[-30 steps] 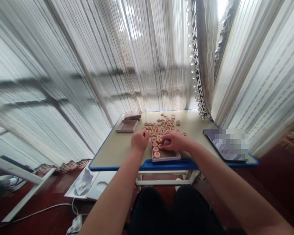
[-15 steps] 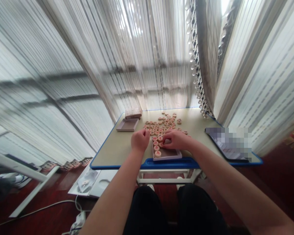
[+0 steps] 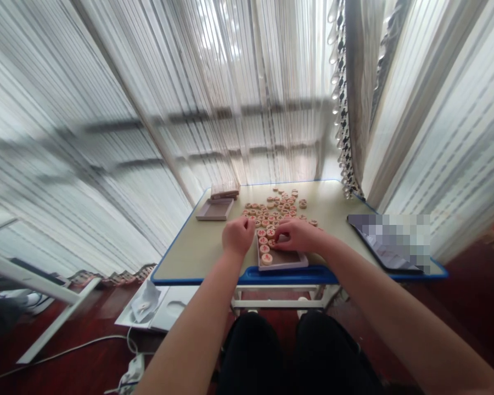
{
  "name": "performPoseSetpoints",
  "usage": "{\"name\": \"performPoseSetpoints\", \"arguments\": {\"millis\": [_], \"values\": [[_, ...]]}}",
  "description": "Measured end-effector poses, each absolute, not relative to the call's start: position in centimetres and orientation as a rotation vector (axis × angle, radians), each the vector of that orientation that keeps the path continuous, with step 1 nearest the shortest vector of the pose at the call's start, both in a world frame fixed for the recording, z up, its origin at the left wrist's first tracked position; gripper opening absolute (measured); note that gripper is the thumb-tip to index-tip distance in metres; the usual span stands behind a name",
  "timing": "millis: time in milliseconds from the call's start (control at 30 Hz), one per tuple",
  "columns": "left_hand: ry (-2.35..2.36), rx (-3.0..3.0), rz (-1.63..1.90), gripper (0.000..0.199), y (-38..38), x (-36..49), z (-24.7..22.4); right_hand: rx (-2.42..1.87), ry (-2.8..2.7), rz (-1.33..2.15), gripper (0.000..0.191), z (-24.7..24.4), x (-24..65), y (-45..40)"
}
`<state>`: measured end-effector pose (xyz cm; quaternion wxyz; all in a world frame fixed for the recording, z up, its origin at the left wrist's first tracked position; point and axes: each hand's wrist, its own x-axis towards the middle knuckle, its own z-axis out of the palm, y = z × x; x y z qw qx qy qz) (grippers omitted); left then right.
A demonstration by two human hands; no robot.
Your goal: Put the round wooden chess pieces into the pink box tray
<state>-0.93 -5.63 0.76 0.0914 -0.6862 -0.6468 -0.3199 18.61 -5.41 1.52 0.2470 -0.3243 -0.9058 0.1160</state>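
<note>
My right hand reaches into a shallow box at the near edge of the table. Its fingertips are closed on a round wooden Chinese chess piece lying in the box. Along the box's left side runs a column of pieces with red characters, the nearest being one red piece. My left hand is curled into a fist just left of the box; whatever it may hold is hidden. Beyond both hands many loose chess pieces are scattered, some covered by my fingers.
A second shallow box or lid lies at the back left, before a stacked folded board. On the right rests a dark-edged tablet-like device, partly blurred. The table has a raised blue rim. Striped curtains hang behind it.
The view has shifted slightly. Both hands keep nearly the same place and pose, my right fingers still on the piece in the box.
</note>
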Motion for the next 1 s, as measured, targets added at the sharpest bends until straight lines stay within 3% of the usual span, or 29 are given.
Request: {"name": "performPoseSetpoints", "arguments": {"millis": [367,1000], "values": [[-1.948,-2.071,-0.863,0.037,-5.7,-0.8,0.8,-1.141,-2.2,0.201,0.013,0.7,18.6,-4.2],[-1.958,-2.11,-0.781,0.037,-5.5,-0.5,0.9,-1.085,-2.26,0.218,0.013,0.8,18.7,-4.1]]}}
